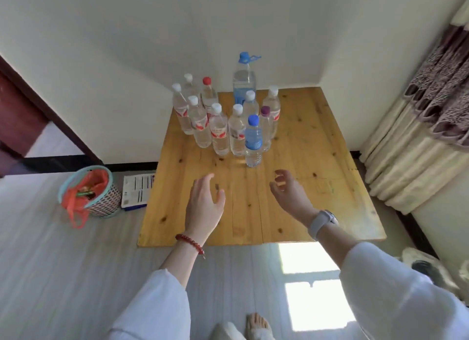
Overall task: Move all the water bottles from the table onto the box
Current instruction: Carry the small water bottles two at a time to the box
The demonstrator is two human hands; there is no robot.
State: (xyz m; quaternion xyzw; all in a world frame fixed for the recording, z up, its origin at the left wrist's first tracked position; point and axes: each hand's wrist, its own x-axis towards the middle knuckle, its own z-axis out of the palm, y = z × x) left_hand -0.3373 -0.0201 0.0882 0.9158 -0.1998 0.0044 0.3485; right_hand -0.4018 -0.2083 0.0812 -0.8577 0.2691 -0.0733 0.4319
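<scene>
Grip, left: our left hand [203, 202] hangs over the near half of the desk [317, 162], fingers loosely spread and relaxed, nothing in it.
Grip, right: our right hand [289, 190] also over the desk, fingers lightly curled, empty. Not touching any bottle.
Hands vs bottles: both hands sit nearer to us than the cluster, apart from it; the right hand is just short of the front bottle.
Water bottles: we count eleven, all upright, bunched on the far-left part of the desk near the wall.
Front bottle: blue-capped small bottle [253, 141], nearest to us, blue label.
Behind it: purple-capped bottle [265, 126] just to its right, white-capped ones beside and behind, several with red-white labels.
Back row: red-capped bottle [208, 92] on the left; tall large bottle [244, 83] with blue cap and handle loop, tallest of the lot, against the wall.
Box: flat white printed box [137, 191] on the floor, just beside the desk's left edge, partly hidden by the desk. No bottle on it.
Wrists: red bead bracelet [190, 242] on our left, grey watch [321, 223] on our right; white sleeves on both arms.
Floor, left: teal mesh basket [101, 202] with an orange-red bag [94, 185] inside, next to the box.
Floor, near: sunlit window patch, our bare foot at the bottom edge.
Right side: patterned curtain [418, 136] hanging to the floor.
</scene>
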